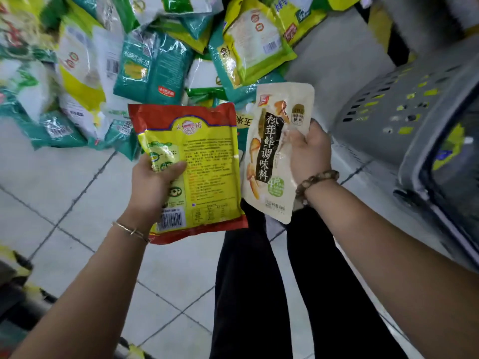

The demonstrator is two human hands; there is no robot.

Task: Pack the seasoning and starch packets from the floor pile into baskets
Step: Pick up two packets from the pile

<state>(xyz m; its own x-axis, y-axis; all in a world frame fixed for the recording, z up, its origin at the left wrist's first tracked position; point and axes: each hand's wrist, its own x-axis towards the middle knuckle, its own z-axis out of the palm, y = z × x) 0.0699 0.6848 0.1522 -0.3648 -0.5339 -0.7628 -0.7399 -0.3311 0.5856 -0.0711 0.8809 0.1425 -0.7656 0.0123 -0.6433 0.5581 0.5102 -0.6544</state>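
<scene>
Two packets, both lifted clear of the floor pile [155,60]. The red-and-yellow packet [207,156] stood upright with its printed back and barcode toward my camera. The left hand [153,182] pinched it at the left edge, thumb across the face and fingers hidden behind. Just beside it was the cream seasoning packet [269,141]; I could not tell whether their edges touched. The right hand [308,151] gripped it along the right edge, fingers curled round the film.

The grey perforated basket [375,120] lay to the right, near the right hand, with yellow packets showing through its holes. The pile spread across the tiled floor [64,190] beyond both hands, and the person's dark trouser legs [248,281] were below.

I judged the step in hand to be carrying both packets to the basket. The cream packet was nearer, so I would send it first and let go only once it was past the rim. The left hand had to cross over, and its one-edge pinch on slick film looked liable to slip. I would lay each packet flat, so more would fit.
</scene>
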